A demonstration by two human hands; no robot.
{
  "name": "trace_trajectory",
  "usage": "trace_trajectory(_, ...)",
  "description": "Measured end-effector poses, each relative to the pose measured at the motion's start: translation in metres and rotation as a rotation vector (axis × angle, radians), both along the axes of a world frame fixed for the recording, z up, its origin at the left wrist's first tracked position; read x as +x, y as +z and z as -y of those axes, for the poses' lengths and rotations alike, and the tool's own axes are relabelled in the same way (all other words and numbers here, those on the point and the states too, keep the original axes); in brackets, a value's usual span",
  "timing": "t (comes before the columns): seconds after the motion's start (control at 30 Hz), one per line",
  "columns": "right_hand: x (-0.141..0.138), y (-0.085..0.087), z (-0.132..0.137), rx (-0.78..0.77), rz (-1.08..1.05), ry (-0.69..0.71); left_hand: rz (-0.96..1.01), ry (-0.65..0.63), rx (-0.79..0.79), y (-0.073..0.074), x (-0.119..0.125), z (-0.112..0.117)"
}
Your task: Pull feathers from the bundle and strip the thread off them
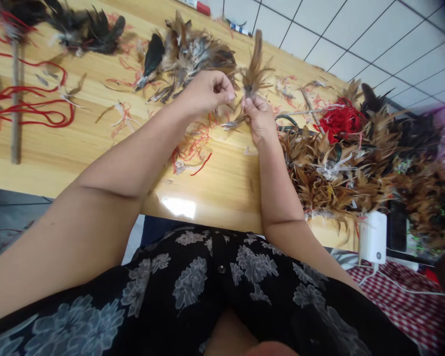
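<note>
My right hand [260, 117] is closed on a small bunch of brown feathers [255, 74]. The bunch stands upright, its tips pointing away from me and its base between thumb and fingers. Just left of it, my left hand [212, 93] has thumb and fingertips pinched together. Whatever is in that pinch, if anything, is too small to make out. Beyond the left hand lies a pile of loose brown and grey feathers [198, 52]. Red and orange thread scraps [196, 143] are scattered on the wooden table [222, 185] below the hands.
At right are a large heap of brown feathers [315, 183], a red thread tangle [339, 118] and a white plugged-in device [373, 237]. Left, a stick [15, 109] lies among red cord [55, 118], near dark feathers [92, 32]. A blue-and-white marker [239, 28] lies by the tiled wall.
</note>
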State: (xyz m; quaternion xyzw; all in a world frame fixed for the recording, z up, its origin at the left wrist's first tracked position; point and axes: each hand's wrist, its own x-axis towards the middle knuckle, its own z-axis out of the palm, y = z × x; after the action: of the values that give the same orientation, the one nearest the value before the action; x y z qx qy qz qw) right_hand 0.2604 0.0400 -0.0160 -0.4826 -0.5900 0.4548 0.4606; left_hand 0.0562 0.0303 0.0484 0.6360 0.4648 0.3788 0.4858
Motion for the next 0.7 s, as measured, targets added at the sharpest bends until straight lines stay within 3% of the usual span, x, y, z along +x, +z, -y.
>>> trace_trajectory(0.07,0.001,0.005,0.000,-0.066,-0.068,-0.073,-0.268,-0.017,0.051,0.015,0.002,0.011)
trace_trajectory(0.17,0.002,0.011,0.001,-0.142,-0.181,-0.147,-0.678,-0.162,0.039,0.032,0.012,0.026)
trace_trajectory(0.27,0.004,0.007,-0.003,-0.106,-0.114,-0.103,-0.915,-0.196,0.018,0.032,0.022,0.033)
trace_trajectory(0.37,0.007,-0.004,-0.010,-0.057,0.018,-0.049,-0.869,-0.108,0.005,0.017,0.022,0.028)
trace_trajectory(0.5,0.010,-0.011,-0.013,-0.081,-0.024,-0.115,-0.748,-0.051,0.038,-0.003,0.013,0.017)
trace_trajectory(0.7,0.008,-0.006,-0.009,-0.098,-0.083,-0.197,-0.665,-0.075,0.051,-0.010,0.008,0.008)
